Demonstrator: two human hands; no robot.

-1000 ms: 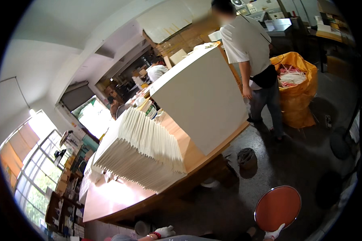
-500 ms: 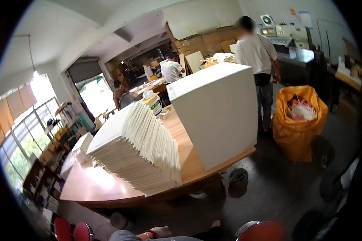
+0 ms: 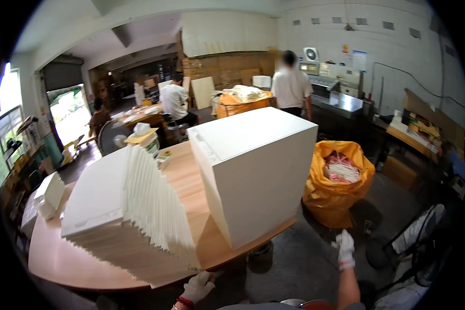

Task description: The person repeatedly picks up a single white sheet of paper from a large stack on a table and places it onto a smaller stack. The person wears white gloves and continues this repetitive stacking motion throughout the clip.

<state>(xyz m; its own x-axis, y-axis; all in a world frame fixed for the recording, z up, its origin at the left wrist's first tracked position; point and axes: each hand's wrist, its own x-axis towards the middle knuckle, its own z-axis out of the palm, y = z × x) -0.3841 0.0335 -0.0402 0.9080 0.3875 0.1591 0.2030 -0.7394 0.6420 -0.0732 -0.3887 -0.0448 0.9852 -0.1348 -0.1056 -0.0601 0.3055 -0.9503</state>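
Note:
My left hand, in a whitish work glove with a red bracelet at the wrist, is just below the table's near edge by the bottom corner of a leaning stack of white sheets. Its fingers are loosely bent and apart, with nothing seen in them. My right hand, also gloved, is held out over the floor in front of an orange bag; it looks loosely open and nothing shows in it. On the table, a tall squared white stack stands upright to the right of the leaning one.
The orange bag holds pink and white strips. A dark bin stands below the table's right edge. One person stands beyond the tall stack; another sits farther back. A fan stands behind the table.
The view has turned right and levelled, so the stacks sit farther left. My left hand has come up towards the table edge, and my right hand has come into view.

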